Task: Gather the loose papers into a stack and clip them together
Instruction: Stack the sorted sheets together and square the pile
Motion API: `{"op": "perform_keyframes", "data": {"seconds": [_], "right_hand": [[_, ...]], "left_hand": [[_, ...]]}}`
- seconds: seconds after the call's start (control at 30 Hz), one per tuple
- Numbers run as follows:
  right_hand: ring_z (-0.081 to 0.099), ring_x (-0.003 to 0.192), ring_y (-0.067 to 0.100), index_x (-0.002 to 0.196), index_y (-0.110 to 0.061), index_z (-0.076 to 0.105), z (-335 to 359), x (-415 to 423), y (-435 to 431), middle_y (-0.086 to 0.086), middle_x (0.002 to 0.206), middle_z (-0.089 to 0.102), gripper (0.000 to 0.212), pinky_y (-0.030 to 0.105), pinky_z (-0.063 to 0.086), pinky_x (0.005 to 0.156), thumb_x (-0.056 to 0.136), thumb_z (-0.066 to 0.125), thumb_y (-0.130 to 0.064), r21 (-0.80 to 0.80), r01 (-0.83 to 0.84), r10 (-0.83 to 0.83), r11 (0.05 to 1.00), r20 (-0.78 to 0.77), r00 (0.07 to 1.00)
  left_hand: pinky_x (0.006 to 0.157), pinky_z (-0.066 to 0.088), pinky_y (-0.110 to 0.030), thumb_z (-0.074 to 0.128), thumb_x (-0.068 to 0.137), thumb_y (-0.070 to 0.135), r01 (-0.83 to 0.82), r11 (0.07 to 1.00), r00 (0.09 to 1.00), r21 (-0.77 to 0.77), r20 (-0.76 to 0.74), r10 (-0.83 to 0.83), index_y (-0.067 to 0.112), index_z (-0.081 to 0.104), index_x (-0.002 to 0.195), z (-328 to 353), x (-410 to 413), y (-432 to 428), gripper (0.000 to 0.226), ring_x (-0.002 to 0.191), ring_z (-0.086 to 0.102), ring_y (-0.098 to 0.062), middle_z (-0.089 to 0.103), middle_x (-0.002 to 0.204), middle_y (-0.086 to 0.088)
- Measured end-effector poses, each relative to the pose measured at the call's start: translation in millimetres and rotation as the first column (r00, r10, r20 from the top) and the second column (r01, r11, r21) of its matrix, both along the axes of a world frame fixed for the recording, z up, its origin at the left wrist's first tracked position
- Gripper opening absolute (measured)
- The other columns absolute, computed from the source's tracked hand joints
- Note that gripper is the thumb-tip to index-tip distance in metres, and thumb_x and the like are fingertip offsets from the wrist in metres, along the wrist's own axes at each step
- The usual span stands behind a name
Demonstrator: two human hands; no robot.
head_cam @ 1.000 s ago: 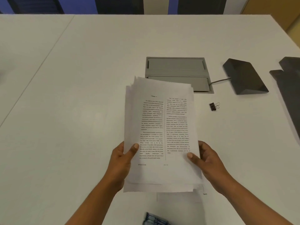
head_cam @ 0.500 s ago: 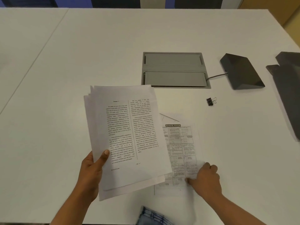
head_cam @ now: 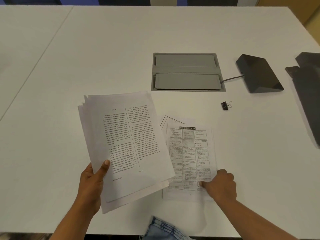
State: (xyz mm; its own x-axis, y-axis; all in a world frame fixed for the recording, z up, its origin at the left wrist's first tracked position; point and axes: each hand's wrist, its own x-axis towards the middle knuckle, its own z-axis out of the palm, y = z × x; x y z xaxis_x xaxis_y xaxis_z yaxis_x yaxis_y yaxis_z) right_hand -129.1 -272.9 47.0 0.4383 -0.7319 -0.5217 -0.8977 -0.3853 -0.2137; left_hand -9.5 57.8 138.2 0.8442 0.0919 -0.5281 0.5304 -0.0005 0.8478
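Note:
My left hand [head_cam: 90, 183] grips a stack of printed papers [head_cam: 126, 144] by its lower left edge, holding it tilted above the white table [head_cam: 52, 66]. To its right, loose sheets [head_cam: 188, 156] lie flat on the table, the top one a page with a grid of boxes. My right hand [head_cam: 220, 185] rests on the lower right corner of those loose sheets, fingers curled at the paper's edge. A black binder clip [head_cam: 225, 105] lies alone on the table, above and right of the loose sheets.
A grey cable hatch [head_cam: 187, 71] is set into the table behind the papers. A dark wedge-shaped device [head_cam: 258, 74] with a cord sits right of it. Another dark object [head_cam: 308, 94] lies at the right edge. The table's near edge runs just below my forearms.
My left hand has carried the stack leftward, uncovering loose sheets on the table. My right hand let go of the stack and came down onto the lower right corner of those sheets.

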Motion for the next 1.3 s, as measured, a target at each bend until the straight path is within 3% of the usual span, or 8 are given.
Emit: {"op": "perform_keyframes", "data": {"seconds": [0.33,0.6,0.73,0.87,0.93,1.07,1.17,1.3], "right_hand": [[0.066,0.094,0.035,0.109,-0.008,0.047,3,3,1,0.013,0.108,0.063,0.078,0.040,0.055,0.073,0.051,0.095,-0.028,0.106,0.106,-0.119,0.989,0.125,0.985],[0.067,0.081,0.029,0.106,-0.013,0.060,0,-2,-10,0.007,0.099,0.067,0.066,0.037,0.056,0.065,0.053,0.089,-0.040,0.102,0.056,-0.070,0.993,0.143,0.987],[0.060,0.074,0.022,0.098,-0.013,0.062,-1,-4,-15,0.002,0.090,0.066,0.038,0.026,0.040,0.054,0.071,0.084,-0.027,0.145,0.059,-0.086,0.988,0.186,0.979],[0.063,0.069,0.018,0.082,-0.015,0.065,-5,-10,-23,-0.001,0.082,0.071,0.016,0.029,0.050,0.057,0.081,0.076,-0.026,0.160,0.006,-0.049,0.987,0.270,0.962],[0.068,0.072,0.021,0.089,-0.016,0.069,-5,-14,-30,0.000,0.084,0.072,0.013,0.034,0.058,0.055,0.083,0.075,-0.025,0.239,0.020,-0.096,0.971,0.311,0.946],[0.071,0.069,0.027,0.096,-0.007,0.072,8,-21,-43,0.006,0.084,0.076,0.014,0.032,0.054,0.043,0.086,0.073,-0.016,0.465,0.074,-0.288,0.882,0.410,0.865],[0.073,0.072,0.025,0.101,-0.006,0.073,18,-29,-50,-0.001,0.079,0.079,0.019,0.035,0.057,0.053,0.084,0.074,-0.014,0.540,0.083,-0.371,0.838,0.452,0.811],[0.073,0.096,0.030,0.102,-0.013,0.073,27,-36,-59,0.005,0.097,0.079,0.023,0.049,0.056,0.089,0.079,0.076,-0.015,0.629,0.087,-0.472,0.773,0.478,0.741]], "left_hand": [[0.094,0.051,-0.059,0.061,0.094,0.031,-0.005,1.000,1.000,0.019,-0.013,0.005,0.023,0.062,0.123,-5,-4,-3,0.030,0.104,0.066,-0.036,0.073,0.115,-0.004],[0.094,0.052,-0.059,0.062,0.093,0.030,-0.014,1.000,1.000,0.023,-0.016,0.014,0.023,0.062,0.123,-5,-2,-5,0.030,0.104,0.067,-0.036,0.073,0.115,-0.004],[0.094,0.051,-0.060,0.061,0.094,0.030,-0.017,0.999,1.000,0.029,-0.023,0.018,0.022,0.061,0.124,-5,-2,-6,0.031,0.104,0.066,-0.037,0.072,0.116,-0.005],[0.090,0.053,-0.057,0.061,0.095,0.029,-0.020,0.999,1.000,0.039,-0.022,0.021,0.022,0.061,0.124,-7,-1,-6,0.030,0.102,0.066,-0.037,0.071,0.115,-0.006],[0.092,0.052,-0.059,0.061,0.094,0.030,-0.024,0.999,0.999,0.048,-0.024,0.025,0.023,0.060,0.124,-8,1,-5,0.030,0.102,0.066,-0.037,0.071,0.116,-0.006],[0.092,0.052,-0.058,0.060,0.095,0.029,-0.015,0.997,1.000,0.074,-0.016,0.016,0.021,0.061,0.123,-7,4,-1,0.030,0.101,0.066,-0.037,0.072,0.114,-0.005],[0.092,0.052,-0.058,0.060,0.095,0.028,-0.012,0.995,1.000,0.103,0.001,0.012,0.019,0.060,0.126,-5,8,8,0.032,0.103,0.065,-0.037,0.071,0.116,-0.006],[0.088,0.051,-0.052,0.058,0.097,0.026,-0.025,0.990,0.999,0.137,0.040,0.020,0.013,0.058,0.130,-2,16,21,0.035,0.103,0.063,-0.038,0.067,0.119,-0.011]]}}
